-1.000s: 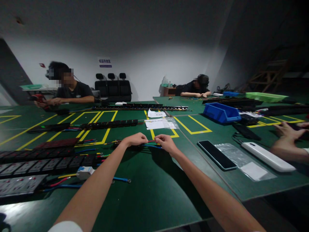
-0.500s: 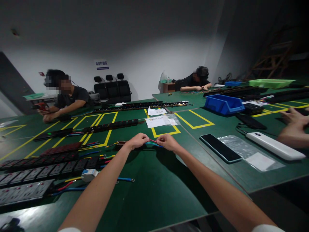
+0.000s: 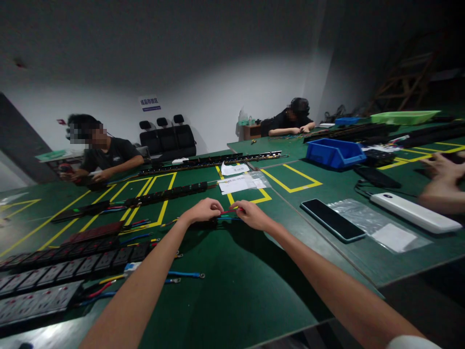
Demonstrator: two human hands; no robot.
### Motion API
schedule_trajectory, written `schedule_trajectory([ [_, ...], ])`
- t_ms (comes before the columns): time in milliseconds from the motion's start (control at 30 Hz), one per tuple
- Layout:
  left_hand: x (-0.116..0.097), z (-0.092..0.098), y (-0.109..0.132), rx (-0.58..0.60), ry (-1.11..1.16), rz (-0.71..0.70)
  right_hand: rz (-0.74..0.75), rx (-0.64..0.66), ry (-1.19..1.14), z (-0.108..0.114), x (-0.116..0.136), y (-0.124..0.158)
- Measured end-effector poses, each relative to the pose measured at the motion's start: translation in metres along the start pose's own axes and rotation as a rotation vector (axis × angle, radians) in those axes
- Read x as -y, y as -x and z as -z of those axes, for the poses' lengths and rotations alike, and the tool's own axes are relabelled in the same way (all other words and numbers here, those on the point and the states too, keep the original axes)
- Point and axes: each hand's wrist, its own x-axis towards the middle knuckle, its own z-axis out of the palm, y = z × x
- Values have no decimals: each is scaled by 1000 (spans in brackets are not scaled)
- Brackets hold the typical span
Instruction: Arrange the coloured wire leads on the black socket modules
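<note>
Between my two hands a thin red wire (image 3: 229, 211) is stretched. My left hand (image 3: 204, 212) pinches it at one side and my right hand (image 3: 250, 214) pinches its other end. Just under it run blue and green wires (image 3: 228, 219), which come out from beneath my left hand. A dark part (image 3: 203, 224) lies below my left hand, mostly hidden by it. Left of my forearm, black socket strips (image 3: 76, 268) lie in rows, with blue wires (image 3: 189, 275) that end in ring terminals.
A phone (image 3: 332, 220), a plastic bag (image 3: 395, 232) and a white power bank (image 3: 414, 212) lie at right. Farther back stand a blue bin (image 3: 334, 153) and paper labels (image 3: 238, 183). A co-worker's hand (image 3: 445, 179) reaches in at right; two people sit across the table.
The red wire now stands apart above the blue and green wires, which my right hand seems to have let go. The co-worker at left has shifted their arms.
</note>
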Motion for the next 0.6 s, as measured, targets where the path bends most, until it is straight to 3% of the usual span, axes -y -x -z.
schedule_trajectory([
  [233,-24,-2,-5,-13,-393,-161,0,-10,52,-3,2,-1],
  [400,-46,-7,-1,17,-744,-178,5,-30,20,-4,1,-1],
  [600,-48,-6,8,25,-980,-239,-18,-9,-35,-3,1,-2],
])
